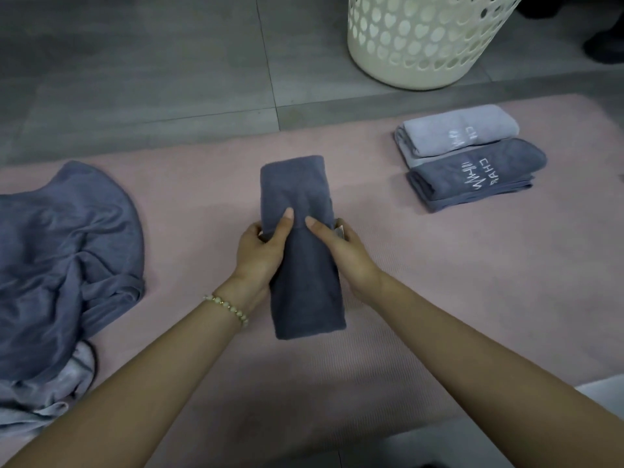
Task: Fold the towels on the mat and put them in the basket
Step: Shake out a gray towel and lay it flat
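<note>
Your L hand [261, 248] and R hand [344, 251] both hold the dark blue towel [300, 184] at frame ctr: thumbs on top, fingers curled round its long edges, about mid-length. The towel's a narrow strip on the pink mat [202, 197], running away from you. Upper right on the mat, 2 folded towels touch: a light grey towel [456, 133] w/ a dark folded towel [472, 173] in front. The basket [422, 38] stands on the floor at top right, past the mat edge. An unfolded heap [60, 248] lies at far left
</note>
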{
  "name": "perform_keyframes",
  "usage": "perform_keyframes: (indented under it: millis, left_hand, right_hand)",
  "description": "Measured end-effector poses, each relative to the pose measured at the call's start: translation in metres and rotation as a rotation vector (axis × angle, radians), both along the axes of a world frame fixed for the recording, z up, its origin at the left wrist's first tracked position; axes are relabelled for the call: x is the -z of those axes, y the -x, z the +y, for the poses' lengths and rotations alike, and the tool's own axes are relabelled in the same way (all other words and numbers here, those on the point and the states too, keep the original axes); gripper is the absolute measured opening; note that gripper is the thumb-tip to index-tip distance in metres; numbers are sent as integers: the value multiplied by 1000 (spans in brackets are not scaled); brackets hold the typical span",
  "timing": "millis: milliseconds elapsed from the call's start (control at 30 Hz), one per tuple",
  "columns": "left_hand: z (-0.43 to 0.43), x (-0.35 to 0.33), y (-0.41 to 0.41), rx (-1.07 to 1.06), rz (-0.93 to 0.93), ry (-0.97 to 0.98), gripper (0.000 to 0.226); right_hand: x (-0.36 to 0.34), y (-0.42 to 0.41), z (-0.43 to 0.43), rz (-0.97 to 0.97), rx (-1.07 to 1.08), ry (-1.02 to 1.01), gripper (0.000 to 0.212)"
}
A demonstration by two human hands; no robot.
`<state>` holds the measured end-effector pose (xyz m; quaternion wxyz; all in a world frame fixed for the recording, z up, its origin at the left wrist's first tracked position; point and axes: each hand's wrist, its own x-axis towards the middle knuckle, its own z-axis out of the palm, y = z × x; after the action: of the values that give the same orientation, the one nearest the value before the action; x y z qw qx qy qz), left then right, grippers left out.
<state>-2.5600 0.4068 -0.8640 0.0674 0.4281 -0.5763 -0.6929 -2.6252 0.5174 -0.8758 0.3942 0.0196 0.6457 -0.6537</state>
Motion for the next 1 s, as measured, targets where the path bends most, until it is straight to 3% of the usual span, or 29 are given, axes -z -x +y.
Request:
perform_keyframes:
  millis: [100,267,433,533,633,767,1000]
  left_hand:
    - [10,-16,19,137,80,78,35]
    - [49,-15,59,282,83,221,38]
    - [93,16,110,707,19,425,52]
    - [98,37,127,956,-67,830,63]
    - [91,55,143,1115,-216,1015,73]
    - [92,65,162,1184,-361,1064,65]
    - [89,87,155,1280,-421,1072,67]
  right_hand:
    - [-9,18,27,-89,-63,149,73]
    - [-16,44,88,-87,-75,62,42]
    - [-10,75,165,-24,324,-25,29]
    - [-4,104,211,-79,668,1,23]
    - [-2,138,237,-167,896,63,21]
    - [5,171,241,-206,960,83,30]
    - [38,187,218,-275,968,-68,47]
